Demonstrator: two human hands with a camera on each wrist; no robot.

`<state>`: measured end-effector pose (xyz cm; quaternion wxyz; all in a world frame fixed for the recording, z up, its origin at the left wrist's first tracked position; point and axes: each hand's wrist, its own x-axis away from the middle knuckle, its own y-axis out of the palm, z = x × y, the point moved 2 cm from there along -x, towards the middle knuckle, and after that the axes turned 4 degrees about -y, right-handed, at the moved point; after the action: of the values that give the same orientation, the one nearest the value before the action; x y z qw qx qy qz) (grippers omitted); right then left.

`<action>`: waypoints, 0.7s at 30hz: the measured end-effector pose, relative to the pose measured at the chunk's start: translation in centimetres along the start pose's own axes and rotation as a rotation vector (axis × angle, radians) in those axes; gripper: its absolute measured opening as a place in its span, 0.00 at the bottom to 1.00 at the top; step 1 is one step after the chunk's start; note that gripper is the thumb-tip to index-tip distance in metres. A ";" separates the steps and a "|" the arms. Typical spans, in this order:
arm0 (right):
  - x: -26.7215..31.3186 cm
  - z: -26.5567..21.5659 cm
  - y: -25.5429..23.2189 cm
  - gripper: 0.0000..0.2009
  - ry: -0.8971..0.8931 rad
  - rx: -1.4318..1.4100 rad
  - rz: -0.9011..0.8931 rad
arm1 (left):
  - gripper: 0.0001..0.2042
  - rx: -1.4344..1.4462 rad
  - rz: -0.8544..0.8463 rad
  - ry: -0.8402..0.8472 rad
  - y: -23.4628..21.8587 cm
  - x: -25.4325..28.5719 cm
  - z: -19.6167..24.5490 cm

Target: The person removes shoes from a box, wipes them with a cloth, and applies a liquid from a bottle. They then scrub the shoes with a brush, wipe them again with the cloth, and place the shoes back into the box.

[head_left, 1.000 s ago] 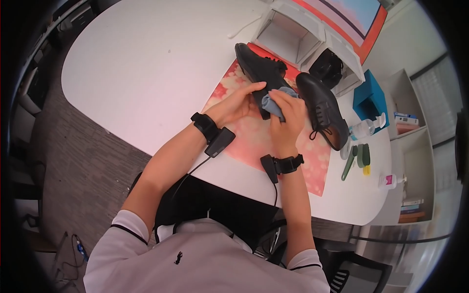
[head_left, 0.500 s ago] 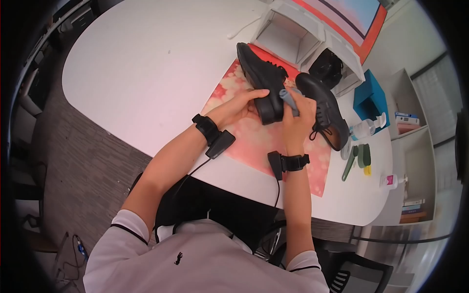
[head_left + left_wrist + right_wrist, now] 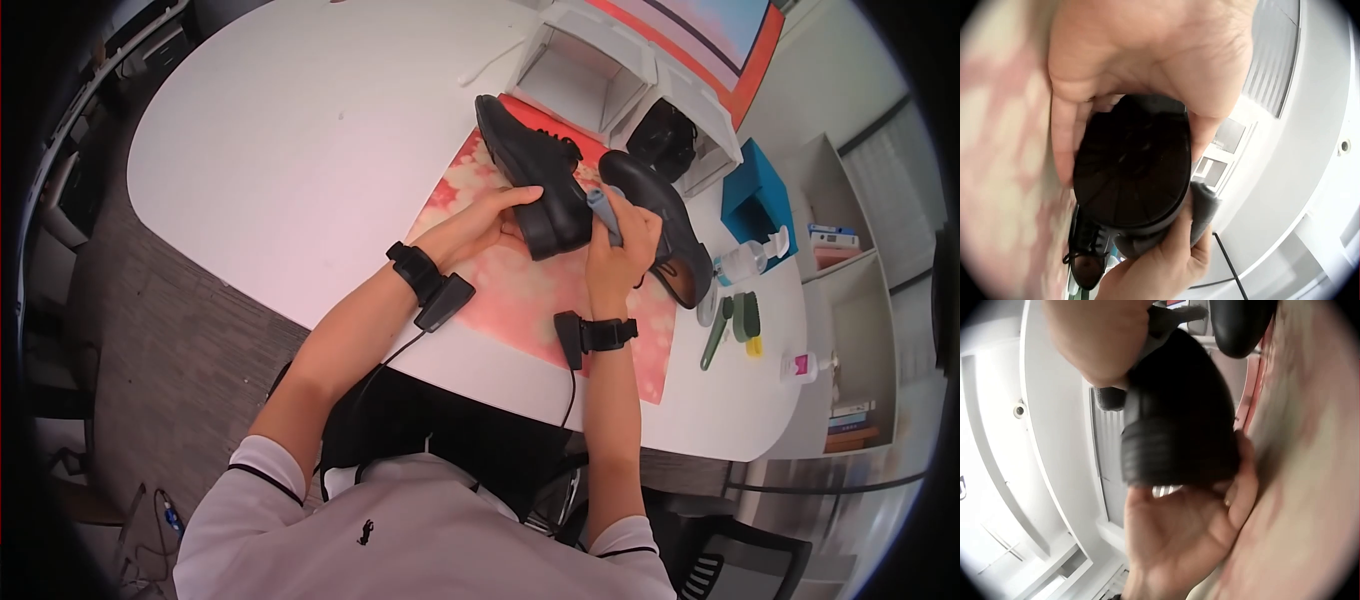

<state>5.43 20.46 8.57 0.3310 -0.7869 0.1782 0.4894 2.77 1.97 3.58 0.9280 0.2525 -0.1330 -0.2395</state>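
Observation:
A black lace-up shoe (image 3: 530, 160) is tilted on its side above the patterned mat, toe pointing away. My left hand (image 3: 478, 222) grips it near the heel, thumb on the upper side and fingers underneath. In the left wrist view the dark heel and sole (image 3: 1135, 172) face the camera between thumb and fingers. My right hand (image 3: 622, 252) pinches a folded grey-blue cloth (image 3: 604, 212) at the back of this shoe. The right wrist view shows the cloth (image 3: 1169, 322) along the shoe's upper. A second black shoe (image 3: 655, 195) lies just beyond my right hand.
A red-and-cream floral mat (image 3: 500, 310) covers part of the white table (image 3: 270, 150). White open boxes (image 3: 580, 75) stand at the back, one with a black item (image 3: 662, 140) inside. To the right are a blue box (image 3: 755, 205), a pump bottle (image 3: 742, 263), green brushes (image 3: 745, 315) and another bottle (image 3: 798, 367).
My right hand has moved right with the cloth, from across the shoe to its heel end. The shoe has turned a little in my left hand, showing more of the heel.

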 end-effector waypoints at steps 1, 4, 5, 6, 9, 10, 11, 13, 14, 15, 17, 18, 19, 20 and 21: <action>-0.1 -0.7 -0.1 0.21 -0.079 0.009 0.002 | 0.23 0.028 0.021 0.017 0.2 0.2 0.2; 0.3 -3.7 0.9 0.22 -0.294 0.003 -0.054 | 0.24 0.111 0.031 0.063 -0.2 0.1 0.0; 0.8 -3.8 1.3 0.22 -0.302 0.001 -0.096 | 0.24 0.137 0.024 0.072 -0.4 0.0 -0.3; 1.1 -3.7 1.9 0.22 -0.310 -0.001 -0.135 | 0.24 0.123 0.013 0.060 -0.7 -0.3 -0.6; 1.0 -2.5 1.9 0.22 -0.223 -0.016 -0.109 | 0.24 0.075 -0.020 0.031 -1.3 -0.5 -0.5; 0.8 -1.8 1.6 0.22 -0.156 -0.001 -0.065 | 0.24 0.054 -0.027 0.012 -1.1 -0.3 -0.2; 0.6 -1.1 1.2 0.21 -0.089 0.014 -0.021 | 0.24 0.034 -0.034 -0.008 -0.8 -0.1 -0.1; 0.1 0.3 0.2 0.15 0.066 -0.042 0.031 | 0.26 0.105 -0.001 0.025 -0.2 0.5 0.3; 0.4 1.0 0.1 0.14 0.140 -0.068 0.065 | 0.26 0.135 0.018 0.045 -0.1 0.7 0.7; 0.7 1.6 0.2 0.13 0.215 -0.096 0.100 | 0.26 0.171 0.031 0.053 -0.2 0.9 1.1; 1.3 2.0 1.3 0.14 0.486 -0.328 0.048 | 0.27 0.239 0.054 0.058 -0.6 1.4 1.9; 1.8 2.0 2.0 0.15 0.591 -0.388 -0.005 | 0.28 0.262 0.041 0.074 -0.9 1.5 2.1; 2.3 2.0 2.6 0.17 0.696 -0.448 -0.060 | 0.29 0.285 0.028 0.088 -1.4 1.4 2.1; 3.0 2.3 3.6 0.20 0.751 -0.482 -0.147 | 0.30 0.309 0.015 0.101 -1.8 1.3 2.0; 3.6 2.4 4.2 0.21 0.915 -0.634 -0.167 | 0.30 0.258 0.011 0.113 -2.2 1.0 1.9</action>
<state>2.94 19.30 3.20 0.0049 -0.9914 0.0848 0.0998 2.14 -0.96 4.12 0.8950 0.3823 -0.1116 -0.2007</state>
